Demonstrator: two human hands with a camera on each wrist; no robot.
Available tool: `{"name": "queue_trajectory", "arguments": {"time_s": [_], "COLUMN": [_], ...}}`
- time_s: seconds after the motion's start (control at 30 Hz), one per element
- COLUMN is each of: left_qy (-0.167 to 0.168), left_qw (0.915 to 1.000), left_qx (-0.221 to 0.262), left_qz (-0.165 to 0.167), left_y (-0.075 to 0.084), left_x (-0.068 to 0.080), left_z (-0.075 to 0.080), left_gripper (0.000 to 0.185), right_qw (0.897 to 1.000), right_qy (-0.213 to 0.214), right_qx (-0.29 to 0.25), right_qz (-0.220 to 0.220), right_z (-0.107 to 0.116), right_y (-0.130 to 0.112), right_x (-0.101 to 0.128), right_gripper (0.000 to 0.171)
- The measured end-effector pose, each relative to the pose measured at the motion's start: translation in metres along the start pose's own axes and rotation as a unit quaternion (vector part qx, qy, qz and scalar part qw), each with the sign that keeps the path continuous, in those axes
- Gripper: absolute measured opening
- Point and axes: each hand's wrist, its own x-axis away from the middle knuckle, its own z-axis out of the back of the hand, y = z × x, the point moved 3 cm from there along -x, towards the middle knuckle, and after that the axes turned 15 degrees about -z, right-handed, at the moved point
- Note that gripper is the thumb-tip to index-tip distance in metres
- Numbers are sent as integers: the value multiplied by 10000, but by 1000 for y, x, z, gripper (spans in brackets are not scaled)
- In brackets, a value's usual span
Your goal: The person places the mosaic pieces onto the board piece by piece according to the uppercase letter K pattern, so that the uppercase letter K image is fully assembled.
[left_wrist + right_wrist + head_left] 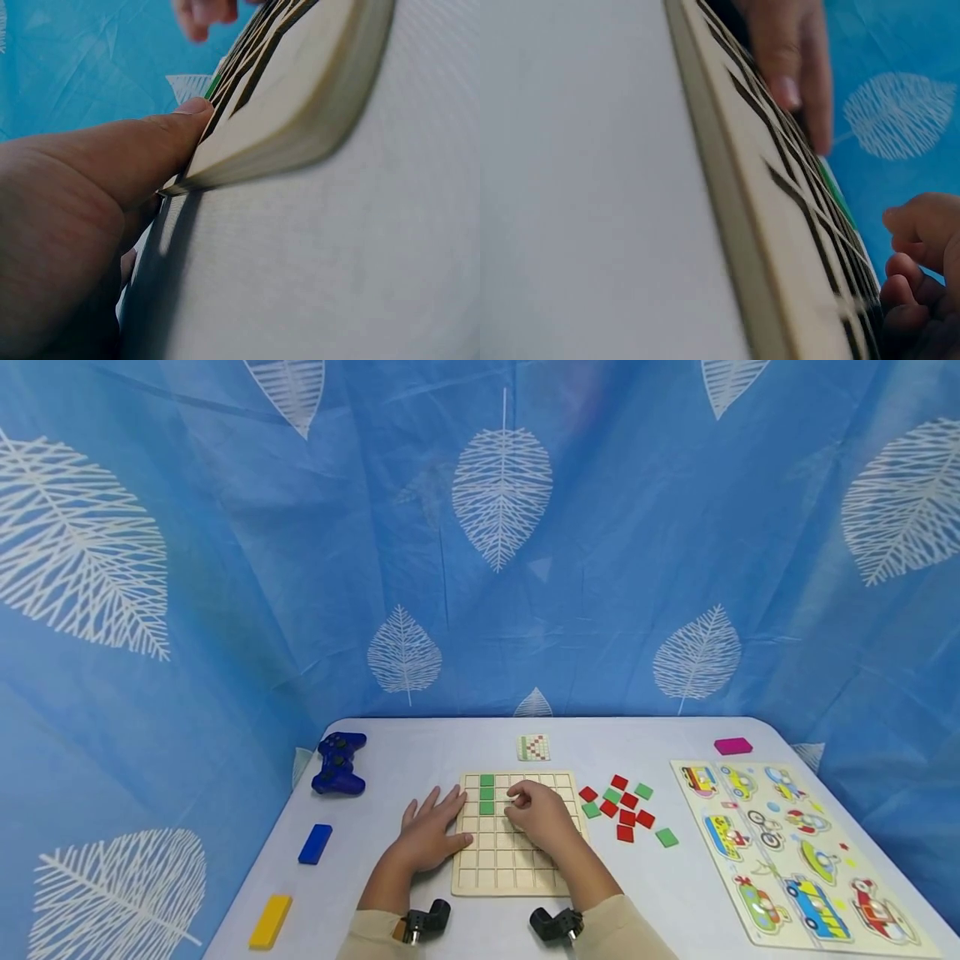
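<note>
The left hand lies flat, bracing the grid board; the right hand, fingers curled, grip contents unseen, should seat squarely beside the green tiles.

The person's left hand lies flat, palm down, its fingers straight and spread and pointing away from the body, the thumb stretched toward the right. The right hand sits just beside it with the knuckles up and the fingers curled under; whether they pinch anything cannot be told. Both forearms reach forward in beige sleeves, each wrist wearing a small black camera.
</note>
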Motion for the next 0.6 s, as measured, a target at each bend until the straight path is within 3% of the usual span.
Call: {"name": "queue_trajectory", "arguments": {"time_s": [0.6], "left_qy": [-88], "left_qw": [10000], "left_qx": [-20], "left_qz": [14], "left_y": [2], "left_x": [0], "left_z": [1], "left_gripper": [81], "right_qw": [9894], "right_qy": [1083], "right_qx": [378], "right_qz": [-888], "right_z": [76], "right_y": [58], "right_x": [5], "right_gripper": [19]}}
